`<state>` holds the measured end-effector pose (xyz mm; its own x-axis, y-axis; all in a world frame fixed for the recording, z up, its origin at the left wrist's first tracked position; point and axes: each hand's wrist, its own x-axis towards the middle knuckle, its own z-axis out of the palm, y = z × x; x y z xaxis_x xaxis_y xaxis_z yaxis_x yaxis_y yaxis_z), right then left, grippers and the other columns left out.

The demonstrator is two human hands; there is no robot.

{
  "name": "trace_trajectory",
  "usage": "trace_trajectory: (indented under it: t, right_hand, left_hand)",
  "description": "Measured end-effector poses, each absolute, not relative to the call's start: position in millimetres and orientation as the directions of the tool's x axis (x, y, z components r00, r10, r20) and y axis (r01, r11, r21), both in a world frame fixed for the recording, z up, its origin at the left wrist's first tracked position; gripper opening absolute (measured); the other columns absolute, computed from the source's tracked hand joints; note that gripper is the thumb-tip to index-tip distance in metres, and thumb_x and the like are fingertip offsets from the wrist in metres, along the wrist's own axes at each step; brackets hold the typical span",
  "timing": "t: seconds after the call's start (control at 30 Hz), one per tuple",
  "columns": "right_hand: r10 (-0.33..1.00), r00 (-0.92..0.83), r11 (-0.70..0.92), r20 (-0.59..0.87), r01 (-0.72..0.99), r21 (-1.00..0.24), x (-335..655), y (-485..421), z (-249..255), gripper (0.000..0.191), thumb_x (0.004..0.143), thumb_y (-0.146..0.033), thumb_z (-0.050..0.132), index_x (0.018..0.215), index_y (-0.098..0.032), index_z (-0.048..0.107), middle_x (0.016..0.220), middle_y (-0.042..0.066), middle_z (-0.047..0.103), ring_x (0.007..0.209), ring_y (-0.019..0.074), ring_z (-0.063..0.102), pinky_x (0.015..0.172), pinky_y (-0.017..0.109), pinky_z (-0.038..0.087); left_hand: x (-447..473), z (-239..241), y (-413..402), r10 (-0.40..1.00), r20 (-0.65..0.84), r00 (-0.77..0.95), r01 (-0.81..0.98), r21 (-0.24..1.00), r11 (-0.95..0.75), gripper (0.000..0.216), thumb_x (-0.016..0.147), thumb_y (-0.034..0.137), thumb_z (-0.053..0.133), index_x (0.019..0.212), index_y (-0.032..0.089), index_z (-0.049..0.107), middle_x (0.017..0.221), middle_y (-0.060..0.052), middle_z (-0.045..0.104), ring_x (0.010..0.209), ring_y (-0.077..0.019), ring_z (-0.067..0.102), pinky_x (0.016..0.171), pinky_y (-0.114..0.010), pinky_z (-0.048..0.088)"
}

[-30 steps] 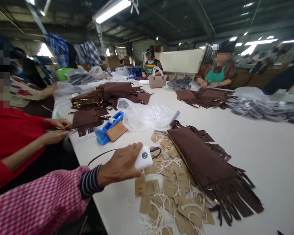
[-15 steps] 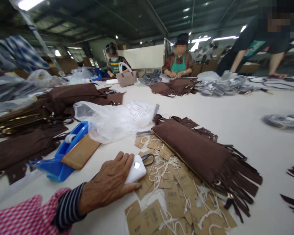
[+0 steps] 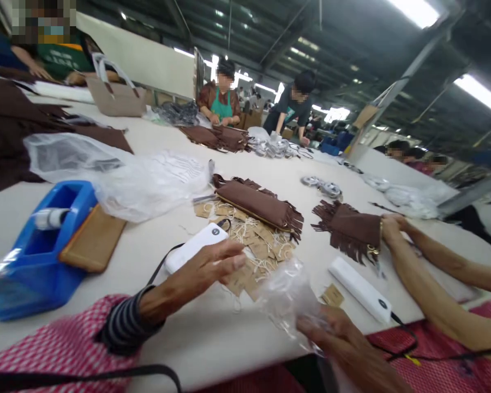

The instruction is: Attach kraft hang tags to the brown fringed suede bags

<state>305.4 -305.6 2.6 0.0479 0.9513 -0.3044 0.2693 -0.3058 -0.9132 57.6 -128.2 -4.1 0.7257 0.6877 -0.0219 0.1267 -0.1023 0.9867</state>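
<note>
My left hand [image 3: 202, 270] hovers over the near edge of the table with its fingers stretched out and nothing in them. Just behind it lies a white power bank [image 3: 194, 248] with a black cord. My right hand [image 3: 343, 341], smeared a little by motion, grips a crumpled clear plastic bag [image 3: 286, 292] near the table's front edge. Beyond both hands spreads a pile of brown cardboard tags [image 3: 265, 240] with white strings. A dark brown fringed pouch [image 3: 257, 203] with a gold zipper rests on the far side of that pile.
At left stand a blue tape dispenser [image 3: 45, 245] and a phone in a tan case [image 3: 92, 240]. A white plastic bag [image 3: 147, 183] lies behind them. On the right, a co-worker's hands [image 3: 393, 226] hold another fringed pouch [image 3: 354, 224], near a second white power bank [image 3: 360, 289].
My left hand has come off the white power bank. My right hand has entered view with the clear plastic bag. The view has swung right, bringing in the neighbouring co-worker's arms.
</note>
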Motion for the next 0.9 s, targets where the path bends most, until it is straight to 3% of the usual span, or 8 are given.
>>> trace_trajectory:
  t: [0.07,0.13,0.2,0.3,0.43,0.63,0.77,0.9]
  right_hand:
    - [0.973,0.071,-0.232,-0.221,0.321,-0.918,278.7,-279.2,-4.3,0.032,0.089,-0.052,0.068,0.087,-0.02,0.073,0.076,0.001,0.064,0.072,0.0186,0.054,0.066,0.031,0.043]
    - [0.985,0.054,-0.175,-0.167,0.282,-0.943,248.2,-252.8,-12.9,0.033,0.088,-0.053,0.068,0.085,-0.02,0.072,0.069,0.0,0.057,0.064,0.0158,0.045,0.06,0.029,0.036]
    - [0.987,0.031,-0.158,-0.155,0.155,-0.975,221.2,-230.1,-20.2,0.034,0.088,-0.053,0.068,0.089,-0.02,0.071,0.068,-0.001,0.053,0.062,0.014,0.04,0.058,0.027,0.031]
    - [0.987,0.006,-0.16,-0.16,-0.013,-0.987,200.5,-204.7,-27.2,0.033,0.086,-0.051,0.071,0.093,-0.019,0.07,0.07,-0.002,0.052,0.061,0.0119,0.037,0.057,0.025,0.029]
    - [0.976,-0.083,-0.198,-0.2,0.028,-0.98,205.0,-186.4,-28.1,0.036,0.083,-0.051,0.073,0.08,-0.017,0.063,0.065,-0.004,0.044,0.058,0.01,0.034,0.055,0.025,0.027]
    - [0.953,-0.189,-0.197,-0.237,0.205,-0.959,219.5,-176.2,-11.1,0.034,0.082,-0.046,0.074,0.073,-0.017,0.059,0.065,-0.003,0.049,0.058,0.0108,0.04,0.054,0.025,0.031]
    - [0.921,-0.232,-0.248,-0.313,0.272,-0.93,226.8,-171.2,5.7,0.027,0.071,-0.035,0.082,0.083,-0.018,0.066,0.072,-0.002,0.059,0.062,0.0128,0.05,0.058,0.026,0.039]
    - [0.903,-0.33,-0.186,-0.274,0.274,-0.944,235.3,-164.3,8.8,0.04,0.068,-0.031,0.083,0.104,-0.018,0.072,0.086,0.0,0.068,0.078,0.0179,0.059,0.073,0.029,0.049]
  left_hand:
    - [62.5,-10.6,-129.3,0.612,-0.03,0.791,-0.07,0.988,0.14,0.054,0.094,0.056,0.056,0.132,0.02,0.062,0.129,-0.013,0.066,0.114,-0.0281,0.063,0.085,-0.035,0.055]
    - [63.8,-20.3,-125.0,0.584,0.036,0.811,-0.243,0.929,0.28,0.054,0.092,0.055,0.06,0.131,0.017,0.063,0.121,-0.013,0.069,0.106,-0.0258,0.066,0.086,-0.034,0.054]
    - [60.8,-30.1,-115.1,0.614,0.066,0.787,-0.38,0.835,0.397,0.057,0.09,0.058,0.062,0.129,0.017,0.064,0.113,-0.013,0.071,0.099,-0.0234,0.067,0.084,-0.033,0.054]
    - [52.6,-38.3,-96.9,0.679,-0.003,0.734,-0.462,0.73,0.503,0.056,0.087,0.059,0.066,0.122,0.015,0.067,0.106,-0.011,0.071,0.091,-0.0201,0.066,0.081,-0.031,0.055]
    - [45.2,-34.5,-82.1,0.752,-0.01,0.66,-0.391,0.849,0.354,0.041,0.081,0.052,0.076,0.094,0.013,0.068,0.083,-0.004,0.066,0.067,-0.0127,0.058,0.063,-0.025,0.053]
    - [36.8,-27.9,-71.7,0.85,0.041,0.526,-0.188,0.98,0.069,0.043,0.082,0.055,0.071,0.075,0.013,0.066,0.063,0.002,0.052,0.056,-0.0094,0.041,0.05,-0.021,0.035]
    - [32.0,-29.3,-65.3,0.887,0.158,0.435,-0.109,0.986,-0.122,0.043,0.088,0.053,0.063,0.073,0.013,0.066,0.068,-0.001,0.059,0.064,-0.0121,0.048,0.058,-0.023,0.037]
    - [29.9,-28.3,-63.8,0.906,0.247,0.343,-0.001,0.965,-0.263,0.042,0.094,0.05,0.053,0.079,0.014,0.069,0.08,-0.005,0.068,0.074,-0.0165,0.058,0.063,-0.025,0.043]
